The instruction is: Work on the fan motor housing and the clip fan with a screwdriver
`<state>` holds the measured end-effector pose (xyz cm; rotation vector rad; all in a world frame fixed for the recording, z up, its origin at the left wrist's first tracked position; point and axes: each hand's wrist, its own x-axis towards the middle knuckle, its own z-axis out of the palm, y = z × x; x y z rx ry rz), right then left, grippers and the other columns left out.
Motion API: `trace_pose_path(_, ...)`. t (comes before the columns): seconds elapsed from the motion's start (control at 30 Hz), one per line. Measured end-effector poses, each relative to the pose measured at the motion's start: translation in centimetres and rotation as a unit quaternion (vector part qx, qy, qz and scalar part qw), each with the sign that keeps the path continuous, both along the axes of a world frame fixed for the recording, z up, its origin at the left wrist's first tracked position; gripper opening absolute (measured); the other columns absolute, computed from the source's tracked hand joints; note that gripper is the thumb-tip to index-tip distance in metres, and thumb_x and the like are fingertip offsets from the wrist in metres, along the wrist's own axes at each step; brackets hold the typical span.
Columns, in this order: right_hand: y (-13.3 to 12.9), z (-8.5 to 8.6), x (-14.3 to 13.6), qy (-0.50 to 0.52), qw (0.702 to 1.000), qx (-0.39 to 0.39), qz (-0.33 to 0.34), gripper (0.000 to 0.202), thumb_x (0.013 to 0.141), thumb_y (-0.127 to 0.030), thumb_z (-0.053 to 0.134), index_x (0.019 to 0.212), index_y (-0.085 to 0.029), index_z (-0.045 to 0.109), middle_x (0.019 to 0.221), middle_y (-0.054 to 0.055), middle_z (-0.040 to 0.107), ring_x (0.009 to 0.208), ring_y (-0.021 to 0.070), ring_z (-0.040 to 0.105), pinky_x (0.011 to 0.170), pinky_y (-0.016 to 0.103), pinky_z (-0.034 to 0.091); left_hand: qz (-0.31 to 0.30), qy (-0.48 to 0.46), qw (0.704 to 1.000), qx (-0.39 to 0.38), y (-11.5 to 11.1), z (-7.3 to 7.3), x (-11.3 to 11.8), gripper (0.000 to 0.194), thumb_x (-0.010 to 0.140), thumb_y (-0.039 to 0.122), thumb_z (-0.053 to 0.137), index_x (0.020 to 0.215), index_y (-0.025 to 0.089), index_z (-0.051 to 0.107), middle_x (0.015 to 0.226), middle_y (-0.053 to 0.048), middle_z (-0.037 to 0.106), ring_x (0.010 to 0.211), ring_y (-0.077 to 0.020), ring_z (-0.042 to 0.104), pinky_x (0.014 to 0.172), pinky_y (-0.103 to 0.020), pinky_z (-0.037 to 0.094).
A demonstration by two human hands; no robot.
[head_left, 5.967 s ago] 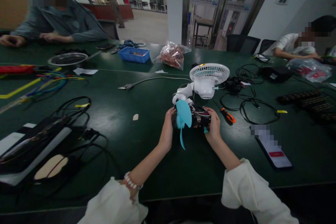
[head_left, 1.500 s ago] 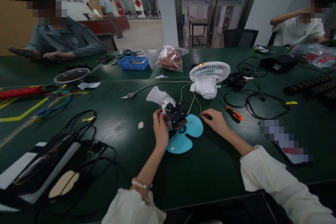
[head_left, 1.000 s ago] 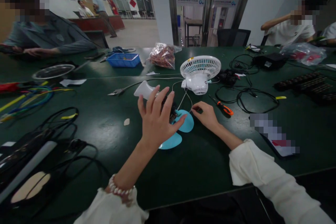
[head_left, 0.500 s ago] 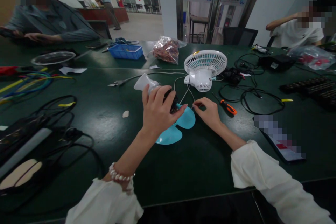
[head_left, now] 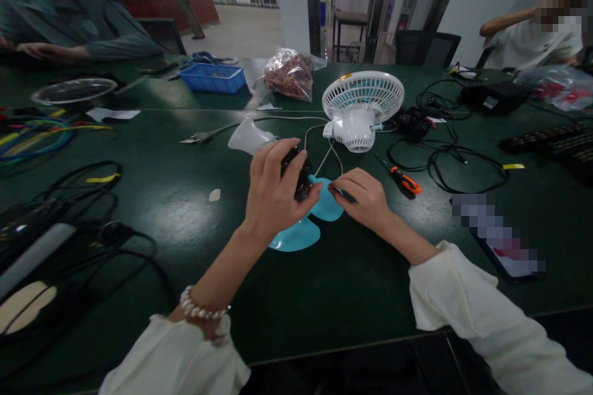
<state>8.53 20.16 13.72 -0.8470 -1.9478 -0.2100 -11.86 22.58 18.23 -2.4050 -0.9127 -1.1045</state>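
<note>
My left hand [head_left: 278, 188] is wrapped round a black motor part [head_left: 303, 176], which a white plastic base [head_left: 250, 137] adjoins on the left. Below it are light-blue fan blades [head_left: 296, 236], partly covered by my left hand. My right hand [head_left: 361, 197] has thumb and forefinger pinched together beside the upper right blade; what they hold, if anything, is too small to make out. Behind the hands a white fan head with a round grille [head_left: 364, 99] rests on the green table [head_left: 352, 296], its cable running left to a plug [head_left: 197, 137].
An orange-black screwdriver [head_left: 405, 180] and a phone [head_left: 500, 234] lie to the right, near coiled black cables [head_left: 445, 182]. A blue tray [head_left: 213, 78] and a bag of brown pieces [head_left: 291, 74] stand at the back. Dark cables [head_left: 111, 231] cover the left. Two people sit across the table.
My right hand has moved slightly left, nearer to my left hand and the blade. My left hand keeps its hold on the motor part. The view has tilted down a little.
</note>
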Motion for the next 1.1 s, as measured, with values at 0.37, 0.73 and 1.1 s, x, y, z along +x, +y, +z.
trace_pose_path(0.37,-1.5,1.3,-1.5,0.112,0.993,-0.01,0.046,0.01,0.084,-0.012,0.059,0.085,-0.018,0.066,0.082,0.005,0.069,0.075,0.0145,0.063,0.07,0.03,0.055,-0.021,-0.041,0.999,0.004,0.0,-1.0,-0.1,0.06,0.079,0.037,0.057,0.136,0.025,0.043,0.141,-0.012,0.04,0.132,-0.0352,0.038,0.109,-0.053,0.032)
trace_pose_path(0.73,-1.5,1.2,-2.2,0.131,0.991,0.008,0.039,0.009,0.086,-0.014,0.061,0.089,-0.019,0.068,0.085,0.004,0.071,0.077,0.0145,0.066,0.071,0.03,0.056,-0.041,-0.061,0.997,0.012,0.1,-1.0,0.1,0.059,0.078,0.032,0.06,0.134,0.023,0.046,0.141,-0.012,0.04,0.131,-0.0346,0.038,0.108,-0.052,0.035)
trace_pose_path(1.1,-1.2,1.2,-2.6,0.16,0.986,0.02,0.035,0.011,0.087,-0.013,0.062,0.094,-0.02,0.068,0.087,0.003,0.072,0.081,0.0146,0.068,0.074,0.031,0.057,-0.02,-0.054,0.998,0.009,0.0,-1.1,0.1,0.063,0.078,0.033,0.058,0.138,0.024,0.042,0.139,-0.012,0.043,0.131,-0.036,0.039,0.107,-0.054,0.035)
